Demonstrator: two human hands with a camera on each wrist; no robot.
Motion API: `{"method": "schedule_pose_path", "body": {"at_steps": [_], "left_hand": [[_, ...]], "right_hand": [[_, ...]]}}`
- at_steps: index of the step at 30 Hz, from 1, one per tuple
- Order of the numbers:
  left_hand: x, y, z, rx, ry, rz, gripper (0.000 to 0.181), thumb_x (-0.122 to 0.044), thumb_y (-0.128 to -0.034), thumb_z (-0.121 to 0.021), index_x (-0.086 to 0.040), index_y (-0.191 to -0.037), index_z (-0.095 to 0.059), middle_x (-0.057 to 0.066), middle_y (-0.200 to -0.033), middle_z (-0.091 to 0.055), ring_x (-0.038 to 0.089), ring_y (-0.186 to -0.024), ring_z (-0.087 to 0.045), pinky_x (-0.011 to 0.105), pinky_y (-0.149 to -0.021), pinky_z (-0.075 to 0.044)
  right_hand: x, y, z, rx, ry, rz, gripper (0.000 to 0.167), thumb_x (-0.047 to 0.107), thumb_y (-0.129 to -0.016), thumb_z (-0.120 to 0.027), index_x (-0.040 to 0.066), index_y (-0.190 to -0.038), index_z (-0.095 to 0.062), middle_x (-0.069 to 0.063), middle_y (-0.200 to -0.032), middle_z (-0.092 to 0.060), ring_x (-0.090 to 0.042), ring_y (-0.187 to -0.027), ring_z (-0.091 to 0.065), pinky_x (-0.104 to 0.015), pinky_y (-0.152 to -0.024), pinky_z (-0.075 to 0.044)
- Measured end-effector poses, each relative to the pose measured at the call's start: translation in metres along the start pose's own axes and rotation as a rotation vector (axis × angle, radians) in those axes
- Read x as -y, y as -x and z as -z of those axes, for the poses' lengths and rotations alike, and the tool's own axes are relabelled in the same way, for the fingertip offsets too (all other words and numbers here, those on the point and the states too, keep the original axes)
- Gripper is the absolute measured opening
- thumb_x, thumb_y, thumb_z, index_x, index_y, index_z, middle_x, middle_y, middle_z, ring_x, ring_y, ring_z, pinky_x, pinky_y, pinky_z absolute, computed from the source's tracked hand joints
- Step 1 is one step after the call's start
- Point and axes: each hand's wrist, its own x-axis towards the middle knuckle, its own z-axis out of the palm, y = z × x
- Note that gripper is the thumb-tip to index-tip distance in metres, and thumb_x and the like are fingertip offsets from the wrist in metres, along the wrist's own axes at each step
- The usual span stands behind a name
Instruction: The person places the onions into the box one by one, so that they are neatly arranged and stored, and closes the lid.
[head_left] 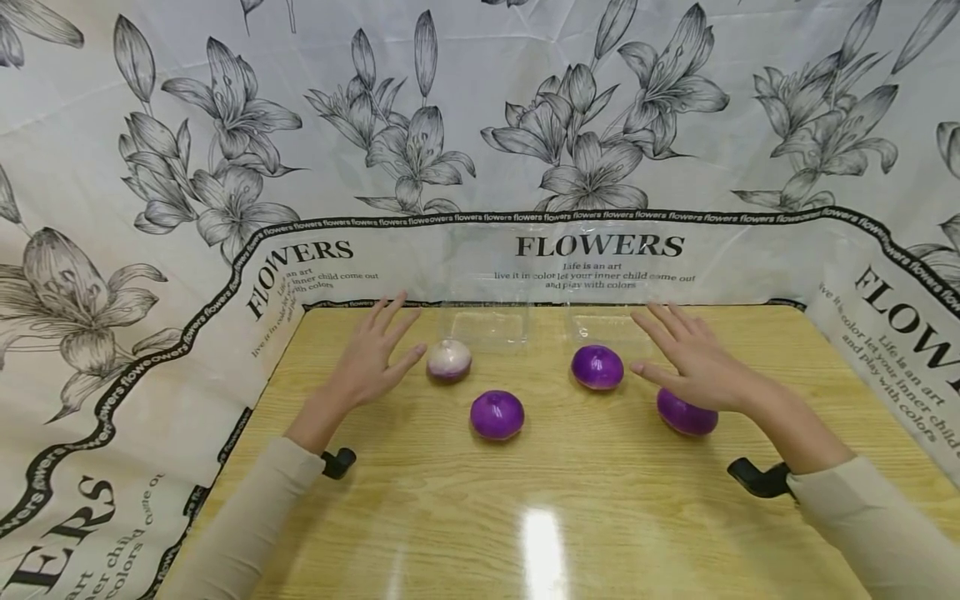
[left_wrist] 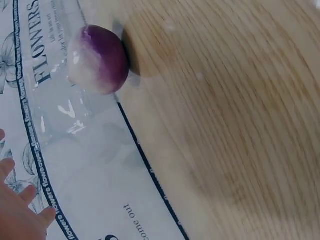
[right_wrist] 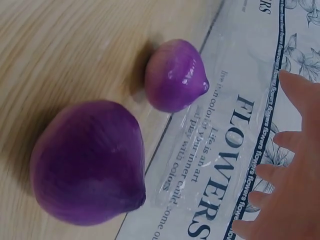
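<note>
My left hand (head_left: 367, 358) hovers with spread fingers at the left, just beside a white-and-purple bulb (head_left: 448, 362) that looks like a turnip or an onion. A purple onion (head_left: 497, 415) lies on the table nearer to me. On the right, my right hand (head_left: 693, 367) is held out with its fingers apart, above another purple onion (head_left: 687, 414) that it partly covers. One more purple onion (head_left: 597, 367) sits just left of those fingertips. Neither hand holds anything. In the right wrist view the near onion (right_wrist: 90, 165) looks large, with the right hand (right_wrist: 295, 175) beyond it.
Two clear plastic containers, a left one (head_left: 487, 328) and a right one (head_left: 609, 323), stand at the table's back edge. Behind them and along the sides hangs a white flower-printed cloth (head_left: 420, 258). The wooden table (head_left: 420, 508) reflects light near the front.
</note>
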Motion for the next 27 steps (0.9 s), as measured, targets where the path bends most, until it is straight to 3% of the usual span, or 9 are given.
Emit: {"method": "schedule_pose_path", "body": {"at_steps": [5,12,21,27], "left_hand": [[-0.005,-0.001,-0.003,-0.010,0.063,0.017,0.062,-0.044,-0.1053,-0.051,-0.015,-0.158,-0.040,0.009,-0.170,-0.016,0.043,-0.154,-0.013,0.069,-0.125,-0.012],[-0.010,-0.003,-0.008,-0.049,0.180,0.023,0.061,-0.040,-0.1047,-0.055,-0.012,-0.157,-0.041,0.010,-0.169,-0.019,0.041,-0.153,-0.019,0.069,-0.124,-0.019],[-0.011,-0.007,-0.015,-0.050,0.320,0.093,0.060,-0.034,-0.1041,-0.060,-0.013,-0.157,-0.041,0.009,-0.168,-0.022,0.037,-0.153,-0.020,0.064,-0.125,-0.024],[-0.010,-0.011,-0.019,-0.051,0.402,0.131,0.060,-0.030,-0.1036,-0.062,-0.013,-0.157,-0.041,0.011,-0.167,-0.025,0.035,-0.153,-0.021,0.063,-0.125,-0.024]], "right_hand": [[0.005,-0.005,-0.007,-0.031,-0.047,0.028,0.076,0.035,-0.102,-0.063,0.007,-0.162,-0.025,-0.028,-0.166,-0.015,-0.057,-0.150,-0.007,-0.079,-0.120,-0.007],[0.020,-0.010,-0.012,-0.033,-0.101,0.054,0.074,0.032,-0.102,-0.063,0.005,-0.161,-0.028,-0.028,-0.165,-0.017,-0.055,-0.150,-0.010,-0.080,-0.118,-0.013],[0.034,-0.021,-0.023,-0.074,-0.153,0.075,0.069,0.028,-0.103,-0.064,0.001,-0.158,-0.032,-0.026,-0.163,-0.025,-0.051,-0.149,-0.019,-0.079,-0.117,-0.022],[0.043,-0.029,-0.030,-0.060,-0.184,0.067,0.070,0.029,-0.103,-0.064,0.002,-0.159,-0.032,-0.026,-0.163,-0.026,-0.051,-0.148,-0.022,-0.075,-0.119,-0.024]]}}
